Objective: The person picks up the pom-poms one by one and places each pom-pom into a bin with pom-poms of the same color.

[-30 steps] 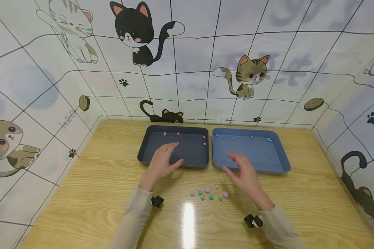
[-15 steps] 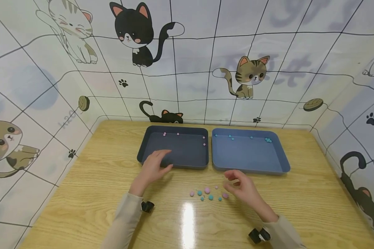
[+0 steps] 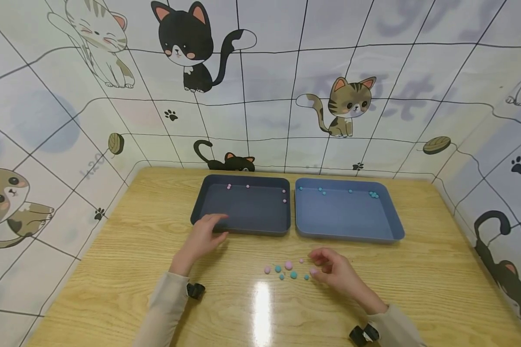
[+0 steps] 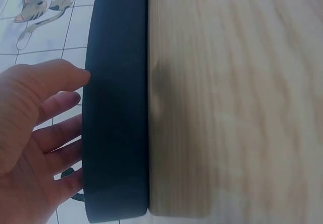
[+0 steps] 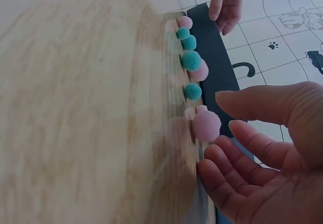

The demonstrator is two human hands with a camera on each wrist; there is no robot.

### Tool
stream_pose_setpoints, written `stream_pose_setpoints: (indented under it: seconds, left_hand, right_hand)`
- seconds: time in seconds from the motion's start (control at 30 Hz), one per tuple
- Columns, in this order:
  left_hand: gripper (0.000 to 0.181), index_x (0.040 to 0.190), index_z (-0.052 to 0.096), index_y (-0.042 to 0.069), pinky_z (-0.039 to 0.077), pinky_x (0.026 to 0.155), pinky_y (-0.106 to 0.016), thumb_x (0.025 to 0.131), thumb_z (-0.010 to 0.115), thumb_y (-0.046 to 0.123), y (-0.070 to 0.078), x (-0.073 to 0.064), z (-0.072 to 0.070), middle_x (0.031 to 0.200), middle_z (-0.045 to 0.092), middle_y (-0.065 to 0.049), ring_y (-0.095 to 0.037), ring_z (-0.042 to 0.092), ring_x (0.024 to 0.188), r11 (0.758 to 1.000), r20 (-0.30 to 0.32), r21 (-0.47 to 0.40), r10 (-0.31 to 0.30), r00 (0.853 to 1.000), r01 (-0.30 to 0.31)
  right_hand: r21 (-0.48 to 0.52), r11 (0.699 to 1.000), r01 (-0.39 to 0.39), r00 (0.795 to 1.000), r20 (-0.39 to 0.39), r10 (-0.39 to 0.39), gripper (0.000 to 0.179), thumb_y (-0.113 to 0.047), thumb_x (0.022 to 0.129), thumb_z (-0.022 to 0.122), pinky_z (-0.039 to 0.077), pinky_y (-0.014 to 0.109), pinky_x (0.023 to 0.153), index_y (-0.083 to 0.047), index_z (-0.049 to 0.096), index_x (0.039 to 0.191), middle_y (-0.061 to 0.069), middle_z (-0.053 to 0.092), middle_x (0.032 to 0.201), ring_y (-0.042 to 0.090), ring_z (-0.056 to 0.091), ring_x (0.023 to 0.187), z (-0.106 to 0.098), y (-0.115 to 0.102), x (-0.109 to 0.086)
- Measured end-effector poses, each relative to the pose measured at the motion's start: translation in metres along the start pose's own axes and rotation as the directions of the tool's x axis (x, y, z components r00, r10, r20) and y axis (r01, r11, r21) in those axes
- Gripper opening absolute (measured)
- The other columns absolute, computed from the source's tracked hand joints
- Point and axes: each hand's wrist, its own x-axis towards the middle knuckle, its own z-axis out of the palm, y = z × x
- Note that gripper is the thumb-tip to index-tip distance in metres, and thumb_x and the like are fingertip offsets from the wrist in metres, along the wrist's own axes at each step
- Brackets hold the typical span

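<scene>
My right hand is low over the table, its bent fingers and thumb apart beside a larger pink pom-pom. Nothing is pinched between them in the right wrist view. Left of that hand lies a loose group of small pom-poms, among them a teal pom-pom, another pink pom-pom and a smaller pink one. My left hand hovers by the front left corner of the dark navy tray, fingers relaxed and holding nothing. Whether it touches the tray rim, I cannot tell.
Several small pink pom-poms lie inside the navy tray. Beside it stands a blue tray with several teal pom-poms near its back. Behind the wooden table rises a cat-print backdrop.
The left hand has drawn back to the left and toward me, from above the navy tray to its corner. The right hand has come down from the blue tray's front edge to the pom-poms.
</scene>
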Motion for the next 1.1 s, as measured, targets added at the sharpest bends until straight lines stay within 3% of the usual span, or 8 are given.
stream_pose_setpoints:
  seconds: [0.4, 0.8, 1.1]
  left_hand:
    - [0.020, 0.099, 0.067, 0.000, 0.050, 0.081, -0.043, 0.079, 0.071, 0.000, -0.010, -0.007, -0.004, 0.097, 0.067, -0.012, -0.030, 0.062, 0.093, 0.994, 0.035, -0.042, -0.102, 0.994, 0.104]
    - [0.010, 0.089, 0.069, 0.003, 0.052, 0.076, -0.041, 0.081, 0.068, -0.003, -0.013, -0.006, -0.005, 0.089, 0.068, -0.009, -0.026, 0.065, 0.085, 0.993, 0.043, -0.053, -0.105, 0.993, 0.108]
    - [0.012, 0.089, 0.070, 0.005, 0.052, 0.075, -0.041, 0.080, 0.069, -0.004, -0.015, -0.005, -0.004, 0.089, 0.068, -0.008, -0.026, 0.065, 0.085, 0.989, 0.049, -0.076, -0.124, 0.991, 0.127]
  right_hand:
    - [0.000, 1.000, 0.022, 1.000, 0.016, -0.022, 0.018, 0.003, 0.081, 0.069, 0.050, 0.025, 0.066, -0.002, 0.063, 0.096, 0.006, 0.059, 0.090, 0.018, 0.057, 0.080, 0.005, 0.000, 0.001]
    - [-0.001, 0.998, 0.065, 0.997, 0.035, -0.065, 0.015, 0.007, 0.080, 0.067, 0.052, 0.024, 0.066, -0.003, 0.064, 0.091, 0.004, 0.060, 0.087, 0.011, 0.057, 0.076, 0.004, 0.002, 0.005]
    - [0.023, 0.993, 0.112, 0.994, -0.024, -0.111, 0.013, 0.006, 0.081, 0.068, 0.055, 0.030, 0.071, -0.001, 0.064, 0.092, 0.006, 0.063, 0.090, 0.023, 0.061, 0.082, -0.002, -0.007, 0.019]
